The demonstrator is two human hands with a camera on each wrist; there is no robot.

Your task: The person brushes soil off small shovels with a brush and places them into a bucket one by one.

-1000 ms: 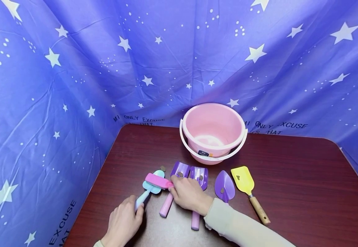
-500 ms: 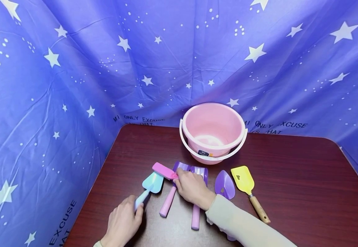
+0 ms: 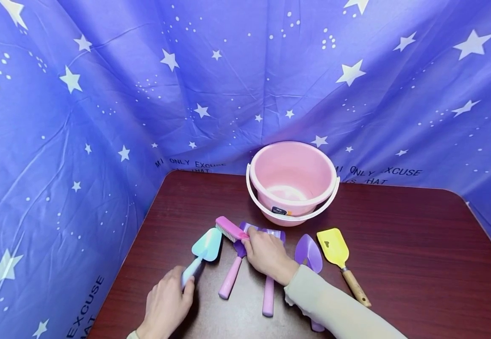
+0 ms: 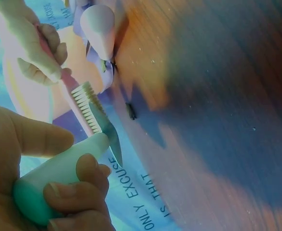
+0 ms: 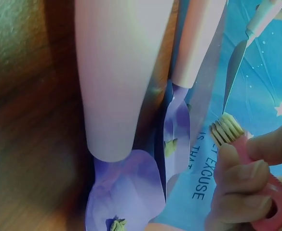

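My left hand [image 3: 166,299] grips the pale handle of a light-blue trowel [image 3: 207,245], its blade tilted just above the table. In my right hand [image 3: 268,252] is a pink brush [image 3: 229,228] with pale bristles, pinched between thumb and fingers. The bristles [image 5: 227,130] sit close to the tip of the trowel blade [image 5: 235,70]; whether they touch I cannot tell. Under and beside the right hand lie two purple shovels with pink handles [image 3: 230,278], their blades partly hidden. Small crumpled greenish bits [image 5: 117,224] show on the purple blades in the right wrist view.
A pink bucket [image 3: 279,165] with a white handle stands behind the tools. Right of my hand lie a purple pointed trowel [image 3: 308,249], partly under the sleeve, and a yellow shovel [image 3: 334,247] with a wooden handle. A starry blue cloth [image 3: 228,94] hangs behind the table.
The brush has slid off the blue trowel's blade, moving right and away from me, and its bristles now show. The trowel has shifted slightly left and its blade has turned.
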